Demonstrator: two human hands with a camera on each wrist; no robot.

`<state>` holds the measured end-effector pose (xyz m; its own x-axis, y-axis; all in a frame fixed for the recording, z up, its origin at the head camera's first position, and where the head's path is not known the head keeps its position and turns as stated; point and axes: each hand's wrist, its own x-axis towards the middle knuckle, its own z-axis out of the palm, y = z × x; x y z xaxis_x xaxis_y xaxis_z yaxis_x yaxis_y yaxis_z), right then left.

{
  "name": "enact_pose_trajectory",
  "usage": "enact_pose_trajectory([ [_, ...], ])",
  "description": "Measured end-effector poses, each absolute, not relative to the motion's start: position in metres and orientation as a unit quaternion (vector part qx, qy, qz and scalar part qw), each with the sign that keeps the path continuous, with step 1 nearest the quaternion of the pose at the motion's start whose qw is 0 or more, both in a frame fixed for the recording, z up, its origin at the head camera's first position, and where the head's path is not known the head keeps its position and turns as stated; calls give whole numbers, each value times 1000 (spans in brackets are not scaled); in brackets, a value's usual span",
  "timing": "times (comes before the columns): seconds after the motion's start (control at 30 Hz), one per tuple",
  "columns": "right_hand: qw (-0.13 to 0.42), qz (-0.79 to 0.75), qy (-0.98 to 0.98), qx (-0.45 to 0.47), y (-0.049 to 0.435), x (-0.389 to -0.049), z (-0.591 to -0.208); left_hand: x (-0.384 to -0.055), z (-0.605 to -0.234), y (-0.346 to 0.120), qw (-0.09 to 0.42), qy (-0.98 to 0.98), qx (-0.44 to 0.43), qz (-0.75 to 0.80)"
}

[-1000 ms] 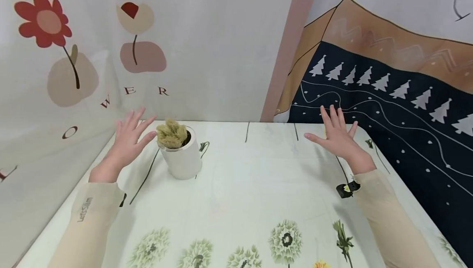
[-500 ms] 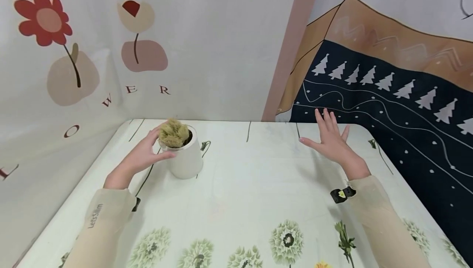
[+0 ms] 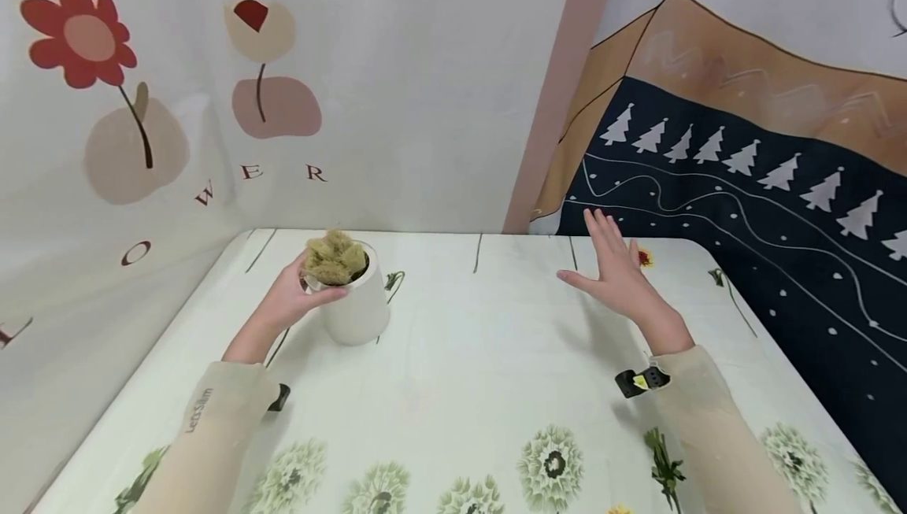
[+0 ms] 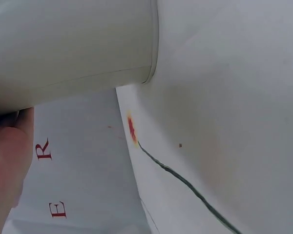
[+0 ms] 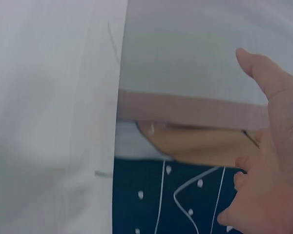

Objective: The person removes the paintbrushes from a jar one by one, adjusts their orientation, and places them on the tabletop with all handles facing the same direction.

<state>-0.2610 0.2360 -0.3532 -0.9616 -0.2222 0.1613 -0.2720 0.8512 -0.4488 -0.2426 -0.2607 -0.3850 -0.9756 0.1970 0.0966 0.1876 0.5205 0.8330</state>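
A white plant pot (image 3: 357, 307) with a fuzzy yellow-green plant (image 3: 335, 257) stands upright on the table's left side. Around its upper left my left hand (image 3: 289, 299) grips it, thumb along the front near the rim and the other fingers mostly hidden behind the plant. In the left wrist view the pot's wall (image 4: 73, 44) fills the upper left, with part of the hand (image 4: 10, 161) at the left edge. My right hand (image 3: 615, 274) is raised over the table's right side, fingers straight and thumb spread, holding nothing. The right wrist view shows that hand's (image 5: 278, 146) spread thumb.
A white cloth with printed flowers covers the table (image 3: 453, 388). Behind it hangs a pale curtain (image 3: 425, 105) with printed flowers and letters. A dark blue patterned cloth (image 3: 751, 207) with white trees hangs at the right.
My left hand has come from beside the pot, where it was spread, to grip it. The right hand has drifted left, its fingers drawing closer together. The pot stays in place.
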Motion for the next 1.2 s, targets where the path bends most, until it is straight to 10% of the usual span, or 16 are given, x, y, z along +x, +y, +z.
enact_pose_trajectory([
  [1.2,50,443,-860,248,114,-257,-368,-236,-390,-255,-6,845,87,528],
])
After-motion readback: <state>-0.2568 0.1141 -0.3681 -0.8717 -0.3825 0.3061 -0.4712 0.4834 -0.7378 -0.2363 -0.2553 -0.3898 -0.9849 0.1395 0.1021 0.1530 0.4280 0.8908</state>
